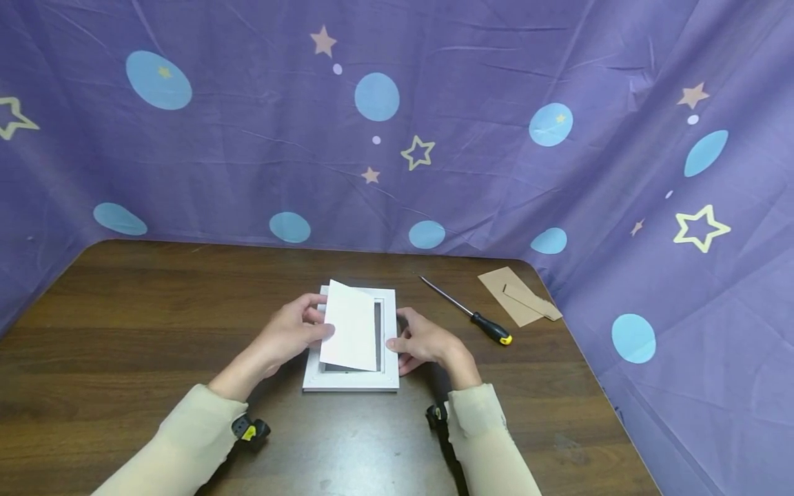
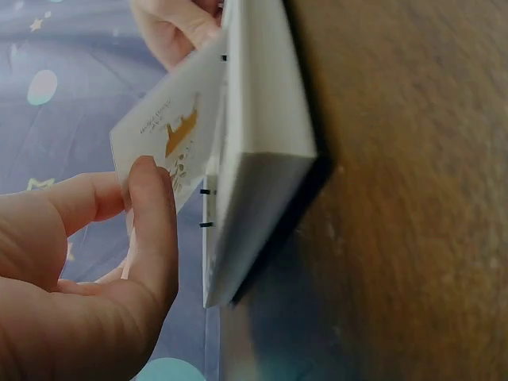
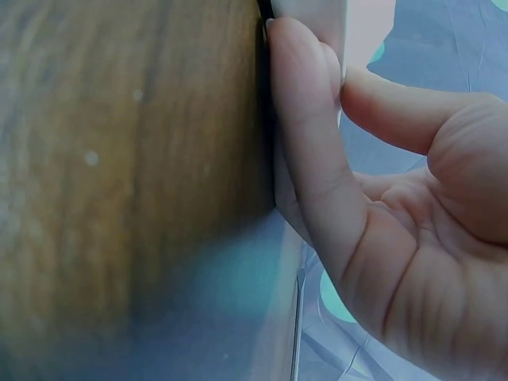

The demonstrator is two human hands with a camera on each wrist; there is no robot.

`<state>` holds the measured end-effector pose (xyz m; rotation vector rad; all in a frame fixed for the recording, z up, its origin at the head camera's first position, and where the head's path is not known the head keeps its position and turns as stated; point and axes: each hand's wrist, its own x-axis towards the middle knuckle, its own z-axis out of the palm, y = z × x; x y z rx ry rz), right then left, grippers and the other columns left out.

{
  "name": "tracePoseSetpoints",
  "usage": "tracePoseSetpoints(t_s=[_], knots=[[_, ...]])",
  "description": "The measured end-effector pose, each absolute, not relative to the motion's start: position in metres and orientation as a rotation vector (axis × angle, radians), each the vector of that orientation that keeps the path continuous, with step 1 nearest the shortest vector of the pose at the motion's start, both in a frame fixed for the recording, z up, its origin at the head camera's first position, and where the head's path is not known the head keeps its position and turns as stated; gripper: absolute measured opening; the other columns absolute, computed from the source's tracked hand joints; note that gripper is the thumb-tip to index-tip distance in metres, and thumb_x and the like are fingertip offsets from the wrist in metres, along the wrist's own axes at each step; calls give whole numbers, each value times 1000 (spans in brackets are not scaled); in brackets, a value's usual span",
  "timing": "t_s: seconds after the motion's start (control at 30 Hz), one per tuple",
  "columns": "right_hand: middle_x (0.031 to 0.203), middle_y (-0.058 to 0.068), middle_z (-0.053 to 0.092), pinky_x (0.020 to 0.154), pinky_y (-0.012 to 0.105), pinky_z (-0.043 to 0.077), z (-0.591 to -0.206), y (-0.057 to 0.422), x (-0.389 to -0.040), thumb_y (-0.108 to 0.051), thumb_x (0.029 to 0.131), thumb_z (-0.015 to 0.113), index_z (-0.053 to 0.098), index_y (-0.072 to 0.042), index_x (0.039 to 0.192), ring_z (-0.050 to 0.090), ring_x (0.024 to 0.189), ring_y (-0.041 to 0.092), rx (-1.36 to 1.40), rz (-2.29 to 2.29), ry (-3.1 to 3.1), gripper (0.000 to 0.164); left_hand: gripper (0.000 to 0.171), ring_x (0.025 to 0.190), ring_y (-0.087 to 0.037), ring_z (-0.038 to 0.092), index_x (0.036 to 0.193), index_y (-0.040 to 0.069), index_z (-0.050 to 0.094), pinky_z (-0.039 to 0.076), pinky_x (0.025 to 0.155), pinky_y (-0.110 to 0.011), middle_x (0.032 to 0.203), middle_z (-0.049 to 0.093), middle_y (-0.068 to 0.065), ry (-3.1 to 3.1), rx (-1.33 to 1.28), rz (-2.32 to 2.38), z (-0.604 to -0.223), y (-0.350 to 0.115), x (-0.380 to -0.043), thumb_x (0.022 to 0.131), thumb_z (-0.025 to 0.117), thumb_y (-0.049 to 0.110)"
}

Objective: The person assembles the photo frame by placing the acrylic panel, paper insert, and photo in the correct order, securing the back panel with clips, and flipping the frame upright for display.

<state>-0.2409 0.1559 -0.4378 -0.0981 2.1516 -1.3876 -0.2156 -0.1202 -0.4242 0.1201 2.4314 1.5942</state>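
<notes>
A white picture frame (image 1: 350,383) lies flat on the wooden table, its grey opening partly covered. Over it, my left hand (image 1: 291,331) pinches the left edge of a white card (image 1: 350,327) between thumb and fingers. The card slants, its left edge raised. Its upper face looks blank from the head, while the left wrist view shows a golden figure and small lettering on the card (image 2: 151,131). Small dark tabs (image 2: 206,225) stick out along the frame. My right hand (image 1: 428,341) grips the frame's right side, thumb on top and fingers along the outer edge.
To the right lies a screwdriver (image 1: 490,329) with a black and yellow handle, its shaft pointing away. Farther right are brown cardboard pieces (image 1: 511,300) near the table's edge (image 1: 573,331). A purple patterned curtain (image 1: 248,138) hangs behind and beside the table.
</notes>
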Motion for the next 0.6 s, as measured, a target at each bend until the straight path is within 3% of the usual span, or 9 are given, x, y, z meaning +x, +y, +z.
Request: tracePoseSetpoints(t_s=[0.43,0.6], knots=[[110,24,58,67,43,66,-437,156,-242,-5,103,69,23,-6,166,68,73,28,-99,-1372,2164,78,69,72,-20,61,154,-3,47,50,65,-33,91,67,-8,2684,217,1339,-430,-116,-217,94,77,13],[109,24,58,67,43,66,-438,157,-242,-5,103,69,23,-6,166,68,73,28,-100,-1376,2157,78,76,70,-18,60,156,-4,43,50,63,-32,88,68,-6,2725,248,1273,-430,-114,-218,91,79,11]])
